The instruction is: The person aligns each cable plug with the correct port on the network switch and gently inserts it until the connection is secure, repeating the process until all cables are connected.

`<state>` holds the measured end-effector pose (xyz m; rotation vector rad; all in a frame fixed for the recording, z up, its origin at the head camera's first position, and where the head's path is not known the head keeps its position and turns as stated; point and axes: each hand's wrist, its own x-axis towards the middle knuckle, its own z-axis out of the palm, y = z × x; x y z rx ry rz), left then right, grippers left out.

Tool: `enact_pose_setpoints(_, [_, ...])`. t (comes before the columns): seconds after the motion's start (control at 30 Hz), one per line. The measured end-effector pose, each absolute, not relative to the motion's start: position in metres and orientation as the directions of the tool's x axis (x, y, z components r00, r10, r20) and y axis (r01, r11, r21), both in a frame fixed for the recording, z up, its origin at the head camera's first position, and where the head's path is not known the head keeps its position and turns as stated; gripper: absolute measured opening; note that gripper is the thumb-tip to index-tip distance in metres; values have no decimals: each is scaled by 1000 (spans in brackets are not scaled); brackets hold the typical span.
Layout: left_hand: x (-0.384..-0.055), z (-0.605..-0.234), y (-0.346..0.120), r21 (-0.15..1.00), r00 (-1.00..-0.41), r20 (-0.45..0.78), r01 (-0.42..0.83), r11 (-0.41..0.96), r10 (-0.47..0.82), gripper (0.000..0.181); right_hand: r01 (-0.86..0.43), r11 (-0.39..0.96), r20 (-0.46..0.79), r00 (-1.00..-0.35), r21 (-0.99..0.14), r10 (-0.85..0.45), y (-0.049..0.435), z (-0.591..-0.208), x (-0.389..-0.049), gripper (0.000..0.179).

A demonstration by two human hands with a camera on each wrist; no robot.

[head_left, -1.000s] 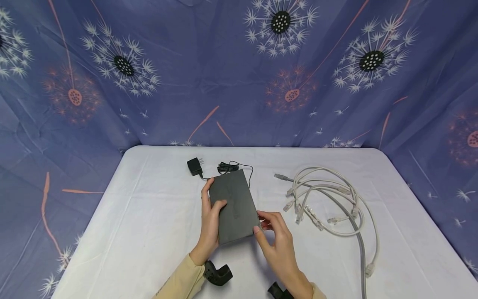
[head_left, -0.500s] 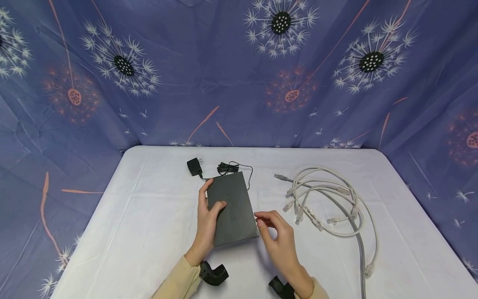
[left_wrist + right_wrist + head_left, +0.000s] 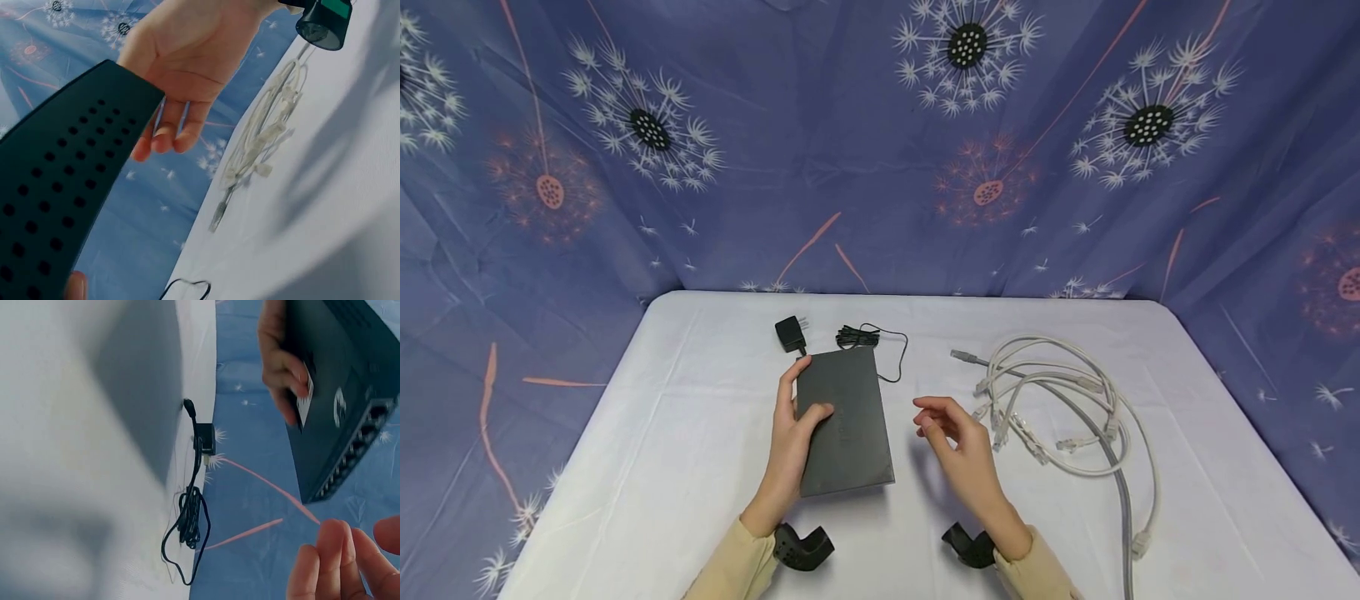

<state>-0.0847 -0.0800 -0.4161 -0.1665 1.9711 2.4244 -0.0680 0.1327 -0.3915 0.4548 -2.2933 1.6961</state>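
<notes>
My left hand (image 3: pixel 788 442) grips a dark grey network switch (image 3: pixel 847 425) by its left edge, the thumb lying on its top face. Its side with rows of round vent holes shows large in the left wrist view. In the right wrist view the switch (image 3: pixel 325 412) turns its underside and a row of ports towards the camera, with left fingers (image 3: pixel 284 369) bent beneath it. To the right of the switch, my right hand (image 3: pixel 961 454) is raised with loosely bent fingers and holds nothing. A gap separates it from the switch.
Behind the switch lie a black power adapter (image 3: pixel 791 334) and its bundled cord (image 3: pixel 857 336). Coiled grey-white network cables (image 3: pixel 1075 400) with clear plugs lie on the right of the white table (image 3: pixel 685 433). A patterned blue cloth (image 3: pixel 820 150) hangs at the back.
The left hand has carried the switch to the left. My right hand, which was at the switch's right edge, is now apart from it.
</notes>
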Motion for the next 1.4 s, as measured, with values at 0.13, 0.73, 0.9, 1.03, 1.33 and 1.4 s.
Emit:
enact_pose_setpoints(0.13, [-84, -415, -90, 976, -993, -105, -91, -196, -61, 67, -351, 248, 333, -936, -903, -113, 137, -409, -80, 20])
enact_pose_setpoints(0.73, [-74, -416, -121, 986, -986, -143, -135, -102, -83, 67, -174, 184, 140, -973, -967, -186, 123, -430, -112, 30])
enact_pose_setpoints(0.9, [-71, -413, -132, 987, -983, -155, -150, -54, -98, 67, -123, 173, 87, -976, -977, -199, 118, -430, -117, 33])
enact_pose_setpoints(1.03, [-69, -412, -141, 986, -980, -164, -162, -35, -109, 67, -105, 171, 63, -971, -980, -233, 114, -418, -117, 33])
enact_pose_setpoints(1.33, [-64, -412, -153, 982, -976, -184, -176, -70, -119, 67, -124, 174, 67, -952, -977, -300, 112, -438, -133, 34])
enact_pose_setpoints(1.4, [-63, -413, -154, 982, -975, -183, -175, -74, -125, 67, -124, 166, 65, -945, -978, -320, 110, -444, -137, 35])
